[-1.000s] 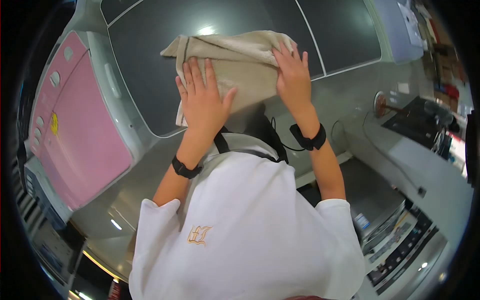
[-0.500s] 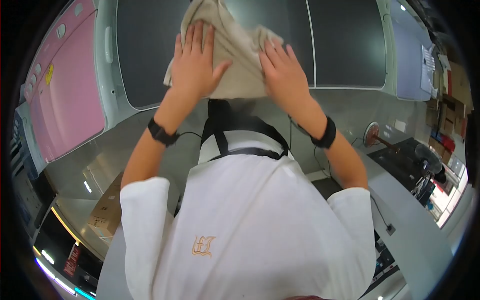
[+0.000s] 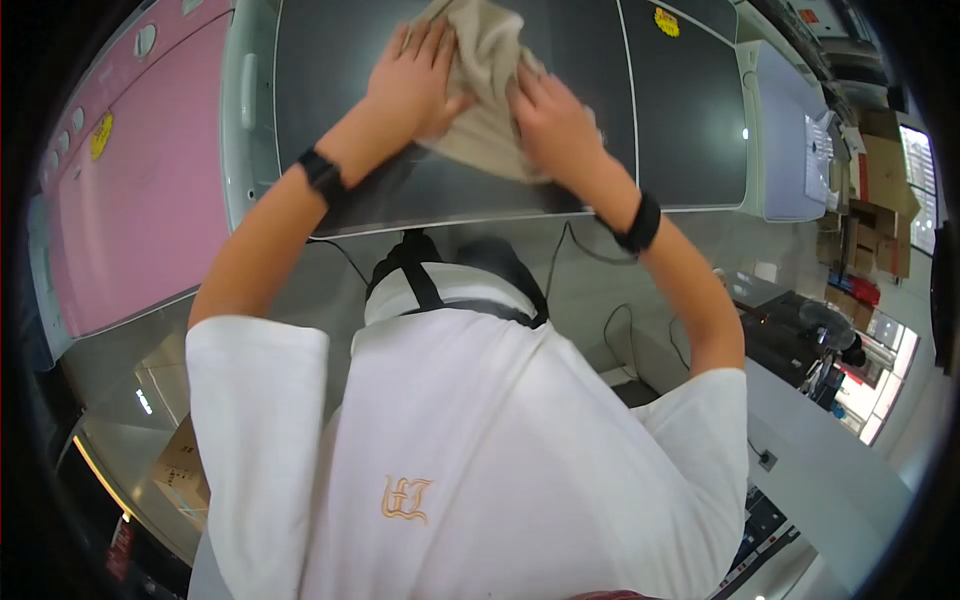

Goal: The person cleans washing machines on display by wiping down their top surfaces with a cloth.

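A beige cloth lies rumpled on a glossy dark panel with a pale frame. My left hand presses flat on the cloth's left side, its fingers stretched forward and the thumb spread to the right. On the cloth's right side rests my right hand, slanted inward with fingers extended over the folds; its thumb is hard to make out. Bunched fabric rises between the two hands. Each wrist wears a black band.
A pink appliance front with knobs stands to the left. At the right are a second dark panel with a yellow sticker and a pale lavender appliance. Cardboard boxes sit farther right. A cable hangs below the panel.
The cloth has become more bunched, and both hands have shifted over the panel with it. My left hand now angles more to the right. The view has moved, showing a yellow sticker at right.
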Available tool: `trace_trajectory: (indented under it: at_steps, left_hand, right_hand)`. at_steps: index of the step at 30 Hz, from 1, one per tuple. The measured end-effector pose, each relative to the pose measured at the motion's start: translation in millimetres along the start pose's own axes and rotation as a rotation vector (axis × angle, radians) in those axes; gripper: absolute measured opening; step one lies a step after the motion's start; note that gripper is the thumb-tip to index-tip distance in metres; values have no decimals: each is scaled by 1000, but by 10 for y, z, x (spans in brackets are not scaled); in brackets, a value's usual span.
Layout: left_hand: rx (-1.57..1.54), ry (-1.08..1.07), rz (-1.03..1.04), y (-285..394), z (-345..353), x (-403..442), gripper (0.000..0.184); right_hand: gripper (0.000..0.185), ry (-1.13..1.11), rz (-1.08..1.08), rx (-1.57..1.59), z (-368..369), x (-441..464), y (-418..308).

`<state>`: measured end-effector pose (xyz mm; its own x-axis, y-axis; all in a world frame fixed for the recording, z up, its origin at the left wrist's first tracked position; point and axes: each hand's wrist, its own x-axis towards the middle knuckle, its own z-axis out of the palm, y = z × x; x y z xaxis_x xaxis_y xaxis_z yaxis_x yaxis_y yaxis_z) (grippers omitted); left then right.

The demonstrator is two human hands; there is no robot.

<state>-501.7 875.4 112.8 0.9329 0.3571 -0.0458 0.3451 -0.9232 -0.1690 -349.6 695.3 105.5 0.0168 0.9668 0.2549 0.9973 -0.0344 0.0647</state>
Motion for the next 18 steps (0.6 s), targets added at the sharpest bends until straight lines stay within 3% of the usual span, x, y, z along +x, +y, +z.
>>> trace_trajectory:
  at_steps: [1, 4, 7, 13, 18]
  left_hand:
    - [6, -43, -1, -31, -53, -169, 88]
    - [-180, 144, 43, -146, 221, -666, 85]
    - [-203, 246, 74, -293, 354, -615, 80]
    - [33, 261, -5, -935, 545, 66, 72]
    - [61, 150, -76, -681, 127, -234, 69]
  right_hand:
    - [43, 3, 6, 0, -73, -73, -109]
    - [49, -52, 23, -59, -181, -320, -173]
    - [49, -40, 30, -57, -226, -217, -171]
    - [65, 75, -8, -115, -84, 287, -283]
    - [68, -5, 13, -62, -229, 450, -380]
